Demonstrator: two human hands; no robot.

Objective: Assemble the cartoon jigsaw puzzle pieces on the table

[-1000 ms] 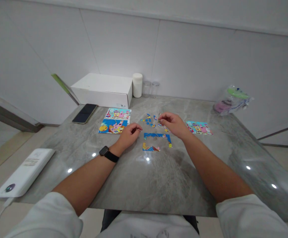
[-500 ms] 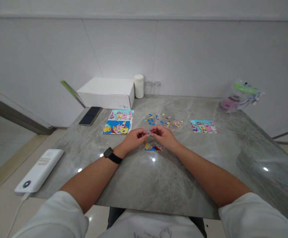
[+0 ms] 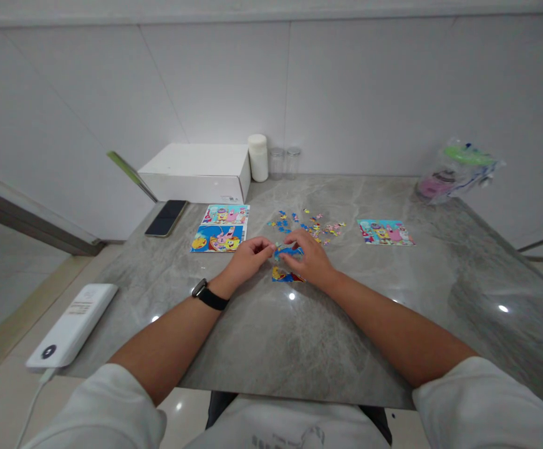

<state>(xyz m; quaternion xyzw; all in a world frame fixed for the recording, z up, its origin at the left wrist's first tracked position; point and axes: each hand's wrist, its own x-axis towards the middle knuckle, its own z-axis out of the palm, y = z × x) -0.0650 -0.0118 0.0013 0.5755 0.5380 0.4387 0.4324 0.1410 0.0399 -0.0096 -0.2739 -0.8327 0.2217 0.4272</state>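
My left hand (image 3: 251, 257), with a dark watch on the wrist, has thumb and forefinger pinched at the left edge of a small blue puzzle section (image 3: 290, 251). Something tiny, like a puzzle piece, seems to be in that pinch. My right hand (image 3: 313, 259) curves over the same section from the right, thumb on the near side and fingers on the far side. Its fingers partly cover the section. Just nearer to me lies a joined puzzle strip (image 3: 286, 275) in yellow, blue and red, its right end by my right hand. Loose puzzle pieces (image 3: 320, 229) are scattered beyond both hands.
Cartoon picture cards (image 3: 219, 238) lie at left and a similar picture (image 3: 386, 232) at right. Behind stand a white box (image 3: 196, 187), a white bottle (image 3: 258, 159) and two clear jars (image 3: 292, 163). A phone (image 3: 166, 218), power bank (image 3: 72, 325) and plastic bag (image 3: 458, 171) lie around the table.
My hands have moved a little apart. The right thumb and fingers have spread, and the blue puzzle section now shows between them. The view has shifted slightly.
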